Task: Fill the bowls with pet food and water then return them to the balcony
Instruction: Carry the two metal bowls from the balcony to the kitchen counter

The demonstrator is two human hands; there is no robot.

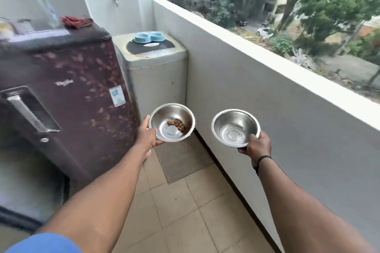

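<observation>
I hold two steel bowls out in front of me over the balcony floor. My left hand (147, 136) grips the near-left rim of the left steel bowl (162, 116), which has a small clump of brown pet food (176, 124) in its bottom. My right hand (258, 146) grips the near-right rim of the right steel bowl (228, 118). That bowl looks shiny inside; I cannot tell whether it holds water. Both bowls are level and apart from each other.
A maroon fridge (61, 96) stands at the left, a white washing machine (156, 72) behind it with a blue double pet dish (149, 37) on top. A grey mat (181, 160) lies on the tiled floor (185, 211). The balcony wall (267, 98) runs along the right.
</observation>
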